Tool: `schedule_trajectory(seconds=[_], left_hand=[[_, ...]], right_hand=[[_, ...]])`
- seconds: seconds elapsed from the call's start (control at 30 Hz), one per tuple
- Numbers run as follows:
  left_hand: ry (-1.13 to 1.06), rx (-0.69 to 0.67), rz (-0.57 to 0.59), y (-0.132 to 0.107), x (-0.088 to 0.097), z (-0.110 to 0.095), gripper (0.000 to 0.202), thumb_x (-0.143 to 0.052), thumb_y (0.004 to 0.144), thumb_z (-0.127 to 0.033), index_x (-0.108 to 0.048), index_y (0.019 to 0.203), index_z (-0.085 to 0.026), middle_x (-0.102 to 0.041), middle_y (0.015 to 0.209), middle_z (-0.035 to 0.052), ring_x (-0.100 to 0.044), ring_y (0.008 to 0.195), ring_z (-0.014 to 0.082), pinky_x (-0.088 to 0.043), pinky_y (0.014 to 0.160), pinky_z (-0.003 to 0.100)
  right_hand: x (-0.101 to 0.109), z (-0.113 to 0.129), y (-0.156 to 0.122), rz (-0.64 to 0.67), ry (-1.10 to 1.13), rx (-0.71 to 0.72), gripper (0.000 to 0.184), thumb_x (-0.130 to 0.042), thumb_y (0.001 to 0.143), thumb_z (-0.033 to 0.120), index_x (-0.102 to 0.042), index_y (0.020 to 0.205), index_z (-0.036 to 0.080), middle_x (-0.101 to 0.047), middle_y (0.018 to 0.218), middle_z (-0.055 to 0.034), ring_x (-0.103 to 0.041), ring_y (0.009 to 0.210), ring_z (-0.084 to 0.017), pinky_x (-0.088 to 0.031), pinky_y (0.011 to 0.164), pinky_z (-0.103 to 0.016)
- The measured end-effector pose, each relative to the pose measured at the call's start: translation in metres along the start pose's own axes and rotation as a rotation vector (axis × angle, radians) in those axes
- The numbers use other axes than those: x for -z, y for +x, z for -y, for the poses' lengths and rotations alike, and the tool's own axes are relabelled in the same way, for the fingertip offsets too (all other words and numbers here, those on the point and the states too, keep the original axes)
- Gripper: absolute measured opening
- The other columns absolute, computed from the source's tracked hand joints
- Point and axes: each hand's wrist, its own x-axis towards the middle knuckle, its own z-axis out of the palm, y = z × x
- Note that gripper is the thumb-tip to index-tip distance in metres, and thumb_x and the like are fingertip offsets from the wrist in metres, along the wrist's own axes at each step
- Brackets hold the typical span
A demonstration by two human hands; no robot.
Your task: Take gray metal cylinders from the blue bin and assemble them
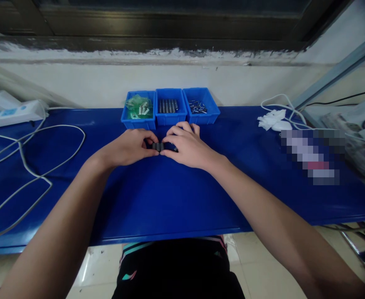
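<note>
Both my hands meet at the middle of the blue table [170, 199], just in front of three blue bins. My left hand [131, 147] and my right hand [187, 145] have their fingers curled and pinch a small dark cylindrical part [159, 146] between them, low over the table. The left bin [138, 109] holds green bags with small light pieces. The middle bin [170, 106] holds a row of dark grey cylinders. The right bin [200, 106] holds small metal pins.
White cables [29, 166] loop over the table's left side, leading to a white power strip [11, 113]. A crumpled white cloth and cable [274, 118] lie at the right, beside a blurred patch. A wall runs behind the bins.
</note>
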Motion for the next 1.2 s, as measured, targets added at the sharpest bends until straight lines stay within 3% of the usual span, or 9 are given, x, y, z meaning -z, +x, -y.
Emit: schedule_trajectory(seconds=[0.57,0.8,1.2], left_hand=[[-0.007,-0.013,-0.001,-0.0002,-0.0003,0.0022,0.035,-0.068,0.089,-0.038,-0.076,0.116,-0.018,-0.076,0.11,0.0063,-0.069,0.093,0.0208,-0.049,0.087,0.034],[0.01,-0.011,0.006,-0.0015,0.0009,-0.0004,0.036,-0.069,0.091,-0.039,-0.076,0.118,-0.017,-0.075,0.111,0.0074,-0.069,0.095,0.0214,-0.049,0.088,0.034],[0.056,-0.04,-0.051,0.005,-0.0068,0.0064,0.035,-0.068,0.085,-0.043,-0.077,0.112,-0.023,-0.077,0.106,0.0044,-0.072,0.091,0.0218,-0.051,0.084,0.032]], right_hand=[[-0.0002,0.0028,-0.0004,-0.004,-0.008,-0.004,0.029,-0.065,0.105,0.044,-0.079,0.118,0.022,-0.073,0.13,-0.0098,-0.048,0.136,-0.034,-0.028,0.106,-0.052],[0.0004,-0.0012,-0.0011,0.016,0.029,-0.001,0.037,-0.065,0.104,0.051,-0.077,0.125,0.024,-0.072,0.131,-0.0094,-0.046,0.136,-0.035,-0.027,0.107,-0.054],[-0.0001,0.0005,0.0016,0.0,0.026,0.001,0.028,-0.064,0.107,0.042,-0.078,0.121,0.022,-0.073,0.131,-0.0091,-0.048,0.135,-0.033,-0.027,0.105,-0.051]])
